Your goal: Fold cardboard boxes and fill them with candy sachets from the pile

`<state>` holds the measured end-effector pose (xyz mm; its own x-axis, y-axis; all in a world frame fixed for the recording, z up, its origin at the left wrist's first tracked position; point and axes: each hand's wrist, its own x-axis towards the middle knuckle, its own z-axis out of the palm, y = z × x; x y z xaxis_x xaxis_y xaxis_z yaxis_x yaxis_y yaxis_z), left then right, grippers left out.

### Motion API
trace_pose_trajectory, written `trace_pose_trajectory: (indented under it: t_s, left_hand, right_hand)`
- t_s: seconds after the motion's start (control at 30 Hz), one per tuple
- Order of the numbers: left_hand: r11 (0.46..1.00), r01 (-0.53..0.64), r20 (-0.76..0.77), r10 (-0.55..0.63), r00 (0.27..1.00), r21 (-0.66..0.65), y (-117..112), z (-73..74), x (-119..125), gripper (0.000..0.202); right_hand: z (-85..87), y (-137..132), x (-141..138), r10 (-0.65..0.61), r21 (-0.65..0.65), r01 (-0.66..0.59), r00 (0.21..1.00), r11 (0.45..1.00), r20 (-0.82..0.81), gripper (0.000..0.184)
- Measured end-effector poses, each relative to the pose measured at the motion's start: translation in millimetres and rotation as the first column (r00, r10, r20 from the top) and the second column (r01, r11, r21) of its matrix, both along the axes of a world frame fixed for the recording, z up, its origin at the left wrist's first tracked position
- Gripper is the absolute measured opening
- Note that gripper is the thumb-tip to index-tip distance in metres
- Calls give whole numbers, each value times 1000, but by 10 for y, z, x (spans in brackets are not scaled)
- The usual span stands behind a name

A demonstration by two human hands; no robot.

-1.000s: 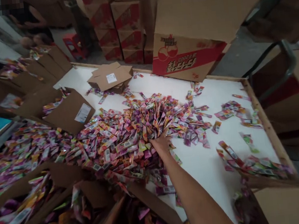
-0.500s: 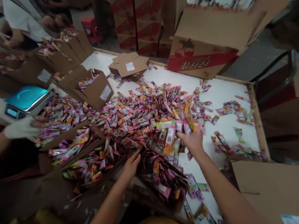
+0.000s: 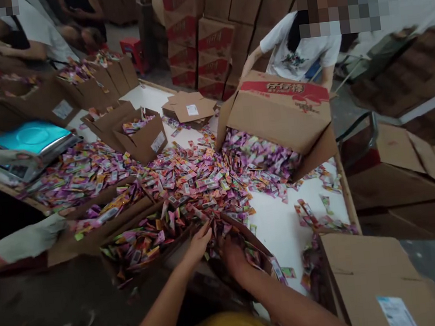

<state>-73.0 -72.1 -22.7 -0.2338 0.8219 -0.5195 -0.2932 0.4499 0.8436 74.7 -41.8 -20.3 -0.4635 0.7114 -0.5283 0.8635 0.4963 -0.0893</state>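
A brown carton (image 3: 248, 235) partly filled with small colourful packets stands at the near table edge. My left hand (image 3: 199, 241) rests on the carton's left flap with its fingers stretched out. My right hand (image 3: 232, 255) is down inside the carton among the packets, and its fingers are hidden. Just beyond the carton, a large heap of loose packets (image 3: 196, 178) covers the white table (image 3: 282, 229).
Across the table a person in a white shirt (image 3: 299, 53) tips a red-printed carton (image 3: 278, 112), and purple packets (image 3: 259, 153) spill out. A gloved hand (image 3: 27, 242) reaches in at left. A teal-topped scale (image 3: 32, 138), small open boxes (image 3: 140, 135) and stacked cartons (image 3: 207, 34) surround the table.
My right hand came back from the heap with a bunch of packets and went down into the near carton. The person opposite tipped the big carton, spilling purple packets onto the table.
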Motion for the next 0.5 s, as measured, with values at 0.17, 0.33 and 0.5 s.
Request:
trace_pose_trajectory:
  t_s: [0.17, 0.33, 0.5]
  left_hand:
    - [997, 32, -233, -14, 972, 73, -192, 109, -38, 51]
    - [998, -66, -363, 65, 929, 10, -602, 137, -175, 43]
    - [972, -163, -125, 143, 982, -170, -650, -51, -157, 61]
  right_hand:
    - [-88, 28, 28, 45, -49, -47, 999, 998, -30, 67]
    - [309, 14, 209, -135, -222, 109, 986, 969, -102, 95]
    - [505, -313, 253, -66, -112, 50, 987, 992, -144, 86]
